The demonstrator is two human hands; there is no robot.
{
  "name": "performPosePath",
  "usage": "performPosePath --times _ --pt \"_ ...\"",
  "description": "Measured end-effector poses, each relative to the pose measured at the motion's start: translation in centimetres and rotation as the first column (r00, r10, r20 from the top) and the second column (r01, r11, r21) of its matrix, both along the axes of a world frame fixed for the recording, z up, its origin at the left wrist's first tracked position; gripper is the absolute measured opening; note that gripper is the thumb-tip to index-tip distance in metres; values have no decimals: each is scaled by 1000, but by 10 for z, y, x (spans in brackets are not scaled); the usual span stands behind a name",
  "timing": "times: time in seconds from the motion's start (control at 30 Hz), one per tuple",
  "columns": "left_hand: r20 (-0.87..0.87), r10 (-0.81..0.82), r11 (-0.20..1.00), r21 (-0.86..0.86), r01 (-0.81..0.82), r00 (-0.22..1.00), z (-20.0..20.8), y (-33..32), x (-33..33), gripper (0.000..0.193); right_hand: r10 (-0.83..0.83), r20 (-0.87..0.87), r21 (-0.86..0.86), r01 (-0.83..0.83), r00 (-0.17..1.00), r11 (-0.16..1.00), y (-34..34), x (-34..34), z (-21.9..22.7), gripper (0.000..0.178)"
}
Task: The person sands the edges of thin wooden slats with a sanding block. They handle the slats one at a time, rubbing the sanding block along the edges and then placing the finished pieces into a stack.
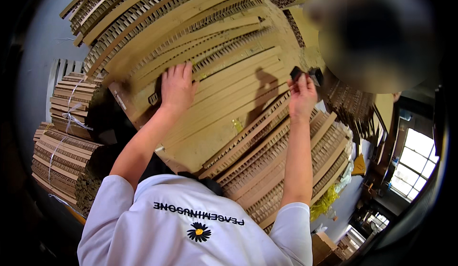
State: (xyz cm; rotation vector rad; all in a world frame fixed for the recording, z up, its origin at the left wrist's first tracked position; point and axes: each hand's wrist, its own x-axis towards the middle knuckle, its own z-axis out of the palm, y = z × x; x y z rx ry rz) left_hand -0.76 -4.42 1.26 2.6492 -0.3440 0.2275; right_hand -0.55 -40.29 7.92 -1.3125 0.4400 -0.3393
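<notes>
On a worktable, several long tan cardboard strips (229,89) lie side by side. My left hand (179,89) rests on their left end with its fingers stretched out flat, holding nothing. Above the right end, my right hand (303,101) is closed, fingertips pinching a small black block-like object (296,72) whose exact kind I cannot make out. Another dark piece (316,76) shows just right of those fingers; whether it belongs to the same object I cannot tell. The right hand's shadow falls across the strips.
Honeycomb-edged cardboard strips (138,23) are stacked along the far side, and more (267,175) lie at the near right. Tied bundles (62,154) stand at the left. Another person, blurred, is at the far right. Yellow strapping (324,203) lies at the lower right.
</notes>
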Motion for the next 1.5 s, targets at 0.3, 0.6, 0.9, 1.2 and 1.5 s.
performPosePath --times 0.3,0.6,0.9,1.2,1.5 --pt "239 -40 998 -34 50 970 51 43 47 43 208 23 -178 -200 978 963 0 51 -9 21" --pt "146 -49 998 46 43 988 53 17 -8 77 239 18 -49 -238 971 970 -53 119 -56 19" --pt "-258 -28 997 62 46 966 1 -31 -62 97 371 25 29 -372 928 928 -48 110 -93 21" --pt "-411 -127 962 171 213 903 16 -35 -73 134 -409 -341 -729 37 847 684 -185 82 -21 21" --pt "-250 -197 960 149 239 948 5 -23 -65 128 -601 -398 -917 -305 693 257 -208 64 -44 28"
